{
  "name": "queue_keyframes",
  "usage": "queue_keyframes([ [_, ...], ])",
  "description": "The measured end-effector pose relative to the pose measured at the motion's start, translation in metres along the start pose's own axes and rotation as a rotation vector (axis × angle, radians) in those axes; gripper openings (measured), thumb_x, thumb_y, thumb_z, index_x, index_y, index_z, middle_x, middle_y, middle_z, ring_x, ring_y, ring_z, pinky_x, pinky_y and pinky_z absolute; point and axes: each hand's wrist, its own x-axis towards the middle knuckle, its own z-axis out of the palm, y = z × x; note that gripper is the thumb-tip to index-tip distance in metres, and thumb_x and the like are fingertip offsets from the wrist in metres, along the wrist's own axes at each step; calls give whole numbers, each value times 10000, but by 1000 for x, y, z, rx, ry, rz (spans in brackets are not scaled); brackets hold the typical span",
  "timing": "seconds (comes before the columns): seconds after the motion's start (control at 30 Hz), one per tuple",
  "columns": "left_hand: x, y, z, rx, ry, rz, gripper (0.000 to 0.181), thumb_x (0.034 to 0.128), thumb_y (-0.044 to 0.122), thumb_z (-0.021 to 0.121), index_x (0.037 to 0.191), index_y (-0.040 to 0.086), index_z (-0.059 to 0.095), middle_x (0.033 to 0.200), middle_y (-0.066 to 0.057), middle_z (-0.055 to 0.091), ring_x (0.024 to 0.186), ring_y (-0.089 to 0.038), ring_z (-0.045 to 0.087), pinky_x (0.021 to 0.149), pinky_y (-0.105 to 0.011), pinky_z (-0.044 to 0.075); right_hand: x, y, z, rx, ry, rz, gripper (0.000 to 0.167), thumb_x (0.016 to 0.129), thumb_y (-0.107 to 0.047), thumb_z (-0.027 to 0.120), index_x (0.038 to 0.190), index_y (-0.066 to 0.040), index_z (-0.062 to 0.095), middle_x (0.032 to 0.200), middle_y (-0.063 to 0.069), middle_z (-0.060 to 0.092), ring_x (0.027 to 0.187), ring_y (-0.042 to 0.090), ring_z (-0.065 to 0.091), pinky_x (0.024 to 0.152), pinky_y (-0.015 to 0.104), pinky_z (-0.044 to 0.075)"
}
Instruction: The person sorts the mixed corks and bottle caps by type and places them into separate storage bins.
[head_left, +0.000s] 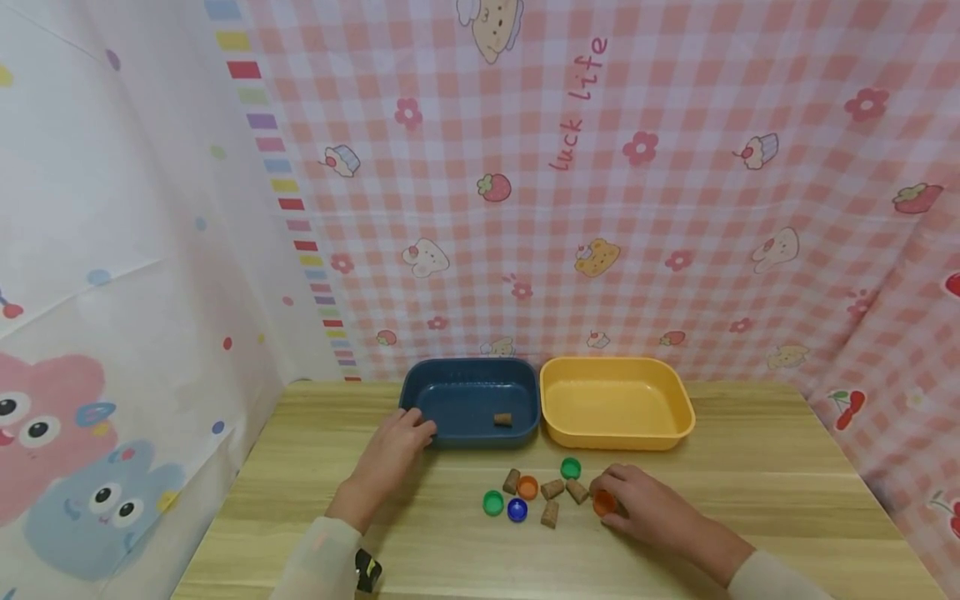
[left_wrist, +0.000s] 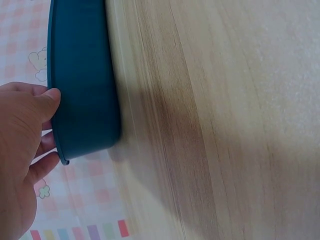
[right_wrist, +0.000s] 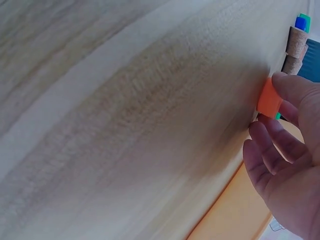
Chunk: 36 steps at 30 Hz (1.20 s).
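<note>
The left hand (head_left: 396,442) grips the rim at the near left corner of the dark blue tray (head_left: 468,437); in the left wrist view the thumb of that hand (left_wrist: 22,125) lies on the tray's outer wall (left_wrist: 85,80), with fingers over the rim. A cork (head_left: 503,419) lies inside the tray. On the table, the right hand (head_left: 651,510) pinches an orange cap (head_left: 604,502) between thumb and fingers, right of the loose corks and caps. The right wrist view shows the orange cap (right_wrist: 270,99) at the thumb tip of the right hand (right_wrist: 290,145).
A yellow tray (head_left: 617,440) stands right of the blue one. Between the hands lie several corks (head_left: 550,514), two green caps (head_left: 492,502), another orange cap (head_left: 528,487) and a blue cap (head_left: 517,510). A black and yellow object (head_left: 367,572) is beside the left sleeve.
</note>
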Motion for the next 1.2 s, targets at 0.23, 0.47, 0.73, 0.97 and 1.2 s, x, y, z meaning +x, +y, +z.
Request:
queue_keyframes([
  [0.23,0,-1,1,11,11,11,91,912,83,778,885,134,708,778,-15,536,669,-187,423,646,-313,382,2,-1,1,21,3,-20,294,831,-166,865,1079,-139,710,1008,-30,639,889,102,613,758,302,563],
  [0.47,0,-2,1,9,12,8,99,922,89,769,874,133,695,773,-12,525,672,-190,421,652,-316,379,2,-3,0,32,20,-15,284,823,-147,871,1045,-143,693,989,-39,625,875,92,610,747,291,562],
  [0.73,0,-2,3,3,-10,-8,87,929,109,766,890,143,696,791,-6,533,688,-185,427,663,-315,394,0,-2,-3,33,7,14,297,813,-143,873,1047,-142,689,992,-39,628,877,111,626,757,298,574],
  [0.97,-1,-2,4,8,-5,-12,93,924,108,770,883,139,693,788,-13,531,683,-189,426,663,-322,395,5,-3,-12,35,-12,42,302,826,-163,867,1070,-133,692,1009,-42,631,888,99,632,771,301,583],
  [1.2,-1,-1,3,24,13,-7,115,909,121,789,868,133,682,790,-24,542,683,-199,432,658,-330,400,10,-7,-19,40,-12,11,295,840,-157,858,1081,-104,697,1022,-41,634,890,77,629,776,305,585],
])
